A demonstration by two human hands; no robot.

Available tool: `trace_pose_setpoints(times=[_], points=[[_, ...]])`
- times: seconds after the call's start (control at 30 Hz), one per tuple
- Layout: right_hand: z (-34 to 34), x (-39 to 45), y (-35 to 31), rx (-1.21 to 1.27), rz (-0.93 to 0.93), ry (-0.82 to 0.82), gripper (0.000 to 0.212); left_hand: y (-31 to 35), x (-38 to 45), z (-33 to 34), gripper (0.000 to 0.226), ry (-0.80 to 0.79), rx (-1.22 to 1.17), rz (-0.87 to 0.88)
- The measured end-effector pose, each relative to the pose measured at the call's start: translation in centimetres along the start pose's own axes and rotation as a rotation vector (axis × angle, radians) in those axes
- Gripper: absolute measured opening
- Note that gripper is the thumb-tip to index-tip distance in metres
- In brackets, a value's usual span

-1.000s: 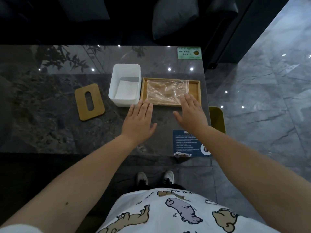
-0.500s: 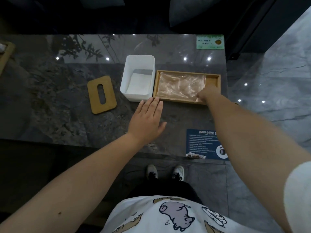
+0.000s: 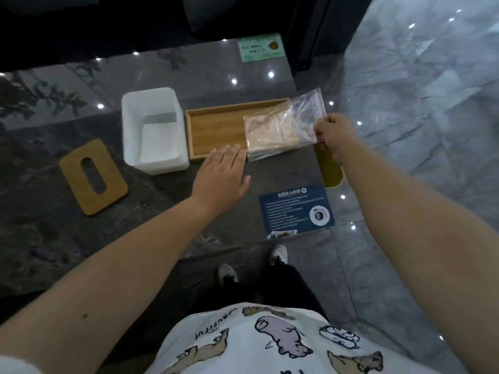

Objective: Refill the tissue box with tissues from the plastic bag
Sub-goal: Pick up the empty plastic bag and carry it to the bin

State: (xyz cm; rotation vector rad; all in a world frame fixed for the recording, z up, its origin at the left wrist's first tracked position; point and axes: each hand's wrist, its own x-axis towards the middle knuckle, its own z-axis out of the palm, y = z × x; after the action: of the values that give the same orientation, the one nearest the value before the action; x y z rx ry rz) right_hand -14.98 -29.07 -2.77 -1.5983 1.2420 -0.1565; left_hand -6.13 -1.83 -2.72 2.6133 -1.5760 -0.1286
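Note:
A clear plastic bag [image 3: 280,128] with a pale stack of tissues inside hangs half out of a shallow wooden tray [image 3: 216,128], over its right end. My right hand [image 3: 334,137] pinches the bag's right edge. My left hand [image 3: 222,179] lies flat and open on the table, fingertips at the tray's near rim. Left of the tray stands the open white tissue box [image 3: 154,130] with a few white tissues at its bottom. Its wooden lid [image 3: 93,176] with an oval slot lies flat further left.
The dark marble table [image 3: 54,225] ends just right of the tray, with glossy grey floor beyond. A blue printed card [image 3: 295,210] lies near the front edge, a green card [image 3: 260,47] at the back. A yellow-rimmed bin [image 3: 330,171] sits beside the table.
My right hand has gripped the bag's right edge and pulled it rightward, half out of the tray. My left hand has stayed near the tray's front rim.

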Motion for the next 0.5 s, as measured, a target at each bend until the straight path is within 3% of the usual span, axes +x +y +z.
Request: trace_pose_setpoints(times=[0.27,0.5], points=[[-7.9,5.0,6.8,0.492,0.25,0.185,0.012,4.3,11.2,2.7,0.042,-0.063,-0.044,0.09],[-9.1,12.0,13.9,0.579,0.482,0.238,0.018,6.4,20.7,6.2,0.043,-0.121,-0.078,0.245]])
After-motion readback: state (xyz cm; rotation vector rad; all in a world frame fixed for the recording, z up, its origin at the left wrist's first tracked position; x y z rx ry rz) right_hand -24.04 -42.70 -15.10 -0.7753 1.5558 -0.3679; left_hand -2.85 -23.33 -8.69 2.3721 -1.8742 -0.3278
